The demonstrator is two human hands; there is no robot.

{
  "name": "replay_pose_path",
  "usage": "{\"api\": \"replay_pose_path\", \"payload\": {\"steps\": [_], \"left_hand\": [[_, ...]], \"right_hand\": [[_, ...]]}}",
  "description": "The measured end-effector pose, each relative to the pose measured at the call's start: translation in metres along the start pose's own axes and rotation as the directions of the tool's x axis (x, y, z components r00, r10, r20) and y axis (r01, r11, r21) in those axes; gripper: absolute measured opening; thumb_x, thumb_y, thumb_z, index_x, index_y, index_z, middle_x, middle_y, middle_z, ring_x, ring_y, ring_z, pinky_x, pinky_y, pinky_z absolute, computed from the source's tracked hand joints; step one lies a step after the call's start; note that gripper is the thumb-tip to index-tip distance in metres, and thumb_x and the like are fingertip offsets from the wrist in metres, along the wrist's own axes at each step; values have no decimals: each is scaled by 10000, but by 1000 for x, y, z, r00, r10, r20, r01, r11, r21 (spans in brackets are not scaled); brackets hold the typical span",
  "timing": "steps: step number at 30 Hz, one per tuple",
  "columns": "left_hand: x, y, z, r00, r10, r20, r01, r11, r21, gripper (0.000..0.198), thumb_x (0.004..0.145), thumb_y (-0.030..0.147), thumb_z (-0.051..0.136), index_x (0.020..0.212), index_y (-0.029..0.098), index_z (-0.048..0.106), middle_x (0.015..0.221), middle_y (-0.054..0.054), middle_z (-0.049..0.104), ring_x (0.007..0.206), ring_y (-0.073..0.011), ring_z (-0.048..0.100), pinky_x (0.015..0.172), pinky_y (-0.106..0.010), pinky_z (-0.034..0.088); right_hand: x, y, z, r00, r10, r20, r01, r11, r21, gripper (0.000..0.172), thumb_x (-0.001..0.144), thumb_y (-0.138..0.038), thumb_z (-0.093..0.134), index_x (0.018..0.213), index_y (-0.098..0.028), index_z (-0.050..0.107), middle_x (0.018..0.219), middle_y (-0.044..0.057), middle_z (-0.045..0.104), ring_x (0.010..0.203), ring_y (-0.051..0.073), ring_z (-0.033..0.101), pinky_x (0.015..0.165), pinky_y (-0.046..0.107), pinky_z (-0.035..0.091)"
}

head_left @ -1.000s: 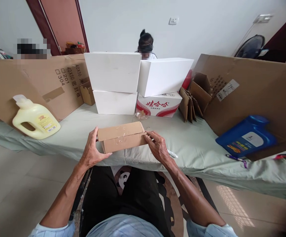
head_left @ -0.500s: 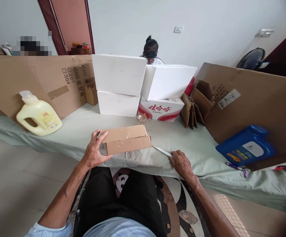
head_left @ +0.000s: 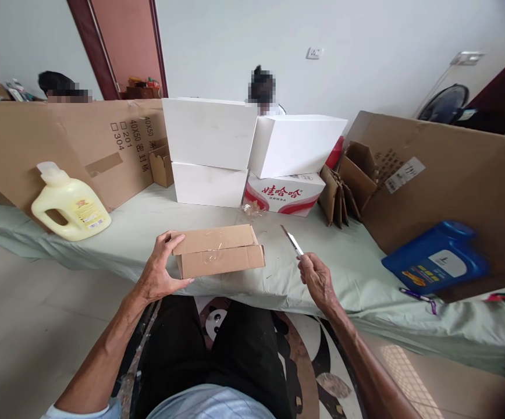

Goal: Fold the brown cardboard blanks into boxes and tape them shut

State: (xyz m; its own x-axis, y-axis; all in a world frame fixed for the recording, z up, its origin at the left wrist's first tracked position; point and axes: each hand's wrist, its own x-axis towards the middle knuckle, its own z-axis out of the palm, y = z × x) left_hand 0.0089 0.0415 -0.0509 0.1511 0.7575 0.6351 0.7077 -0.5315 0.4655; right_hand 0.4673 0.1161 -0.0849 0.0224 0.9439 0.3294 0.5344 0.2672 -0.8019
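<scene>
A small brown cardboard box (head_left: 221, 259) lies at the near edge of the cloth-covered table, with strips of clear tape along the seam on its top. My left hand (head_left: 160, 270) grips its left end, thumb and fingers on opposite edges. To the right of the box, my right hand (head_left: 317, 278) is closed around a utility knife (head_left: 294, 241). The knife's blade points up and to the left, apart from the box. Crumpled clear tape (head_left: 253, 209) lies on the cloth behind the box.
White boxes (head_left: 211, 134) are stacked at the back on a red-and-white carton (head_left: 285, 195) and another white box. A yellow jug (head_left: 71, 203) stands left; a blue bottle (head_left: 438, 256) and a purple pen (head_left: 416, 295) lie right. Large cardboard panels (head_left: 453, 180) flank both sides. Two people sit beyond.
My right hand has lifted the utility knife off the cloth and turned its blade upward. My left hand and the cardboard box have shifted slightly left.
</scene>
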Motion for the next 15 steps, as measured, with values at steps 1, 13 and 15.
{"api": "replay_pose_path", "payload": {"steps": [1,13,15], "left_hand": [[0,1,0,1000,2,2,-2,1000,-3,1056,752,310,936,1661,308,398,1593,-176,441,1549,-422,458,1201,-592,537],[-3,7,1,1000,-20,8,20,1000,-4,1097,716,264,958,1651,317,388,1596,-176,432,1554,-429,455,1242,-621,490],[-2,9,1,1000,-17,17,17,1000,-2,1098,721,263,954,1654,319,379,1603,-181,423,1551,-431,458,1233,-619,499]], "right_hand": [[-1,-16,4,998,-27,50,25,999,33,510,1097,-699,419,955,-240,588,686,-46,449,590,151,420,569,284,368],[-3,-128,27,830,-467,305,521,844,-126,304,1182,-414,469,1148,-227,707,890,32,734,714,157,622,684,279,443],[-4,-131,26,816,-484,317,551,816,-173,295,1185,-399,470,1165,-225,707,891,40,744,704,162,639,675,280,444]]}}
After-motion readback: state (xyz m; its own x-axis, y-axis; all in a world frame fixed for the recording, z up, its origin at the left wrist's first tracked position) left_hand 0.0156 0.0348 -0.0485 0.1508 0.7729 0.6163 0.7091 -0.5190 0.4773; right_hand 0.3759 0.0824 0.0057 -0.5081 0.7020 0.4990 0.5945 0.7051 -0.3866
